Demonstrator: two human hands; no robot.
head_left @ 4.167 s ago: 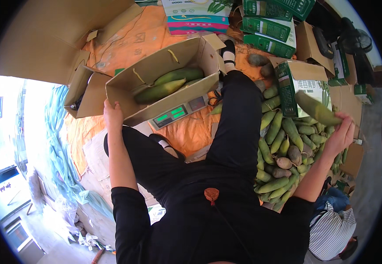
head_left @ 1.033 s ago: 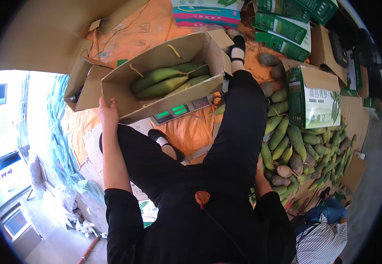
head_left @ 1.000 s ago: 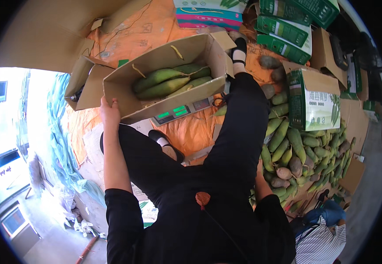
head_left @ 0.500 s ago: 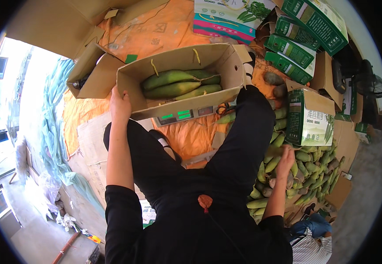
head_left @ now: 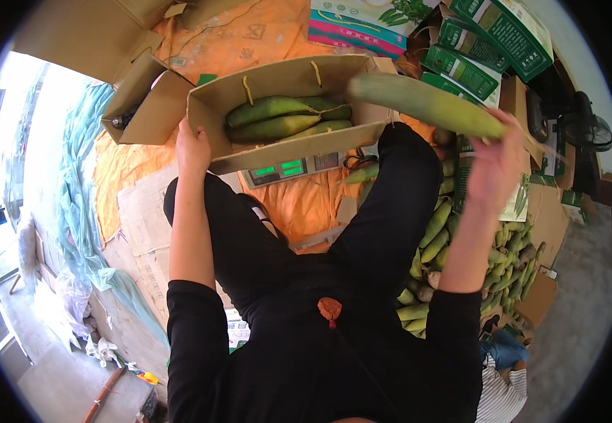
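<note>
My right hand (head_left: 492,162) is raised at the right, fingers closed round the root end of a long green radish (head_left: 433,102). The radish points left, its blurred tip over the right end of an open cardboard box (head_left: 371,106). Several green radishes (head_left: 270,129) lie side by side inside this box, which has yellow cord handles. My left hand (head_left: 193,148) grips the box at its near left corner, thumb on the rim. Beneath the box is a scale (head_left: 313,163) with lit green digits, partly covered.
Beside my right leg lies a large heap of green radishes (head_left: 436,233). Green and white cartons (head_left: 461,53) lean together at the far right, near a black fan (head_left: 586,123). Another open carton (head_left: 137,106) stands left of the box. An orange sheet (head_left: 214,53) covers the floor. A person in stripes (head_left: 499,388) is at lower right.
My right hand has risen from the heap with a green radish, bringing it up and across toward the box. My left hand stays on the box corner.
</note>
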